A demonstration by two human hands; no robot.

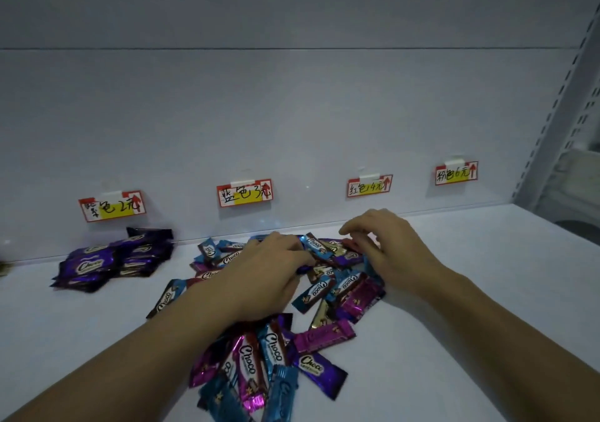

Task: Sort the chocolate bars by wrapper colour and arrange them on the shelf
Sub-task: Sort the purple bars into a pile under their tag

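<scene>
Head view: both hands are down in the mixed heap of shiny foil-wrapped chocolate bars (312, 295), mid-way along the white shelf (487, 291). The left hand (269, 269) lies curled over the blue and purple ones. The right hand (386, 249) bends its fingertips into the heap's far edge. Honestly can't tell if either one actually grips a bar, since the fingertips are buried. A stack of purple-wrapped bars (97, 266) sits far left.

White back panel (292, 113), slotted upright (565, 103), dim light

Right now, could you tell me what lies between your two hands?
In the head view, mixed blue, purple and gold foil-wrapped chocolate bars lie between the left hand and right hand.
</scene>
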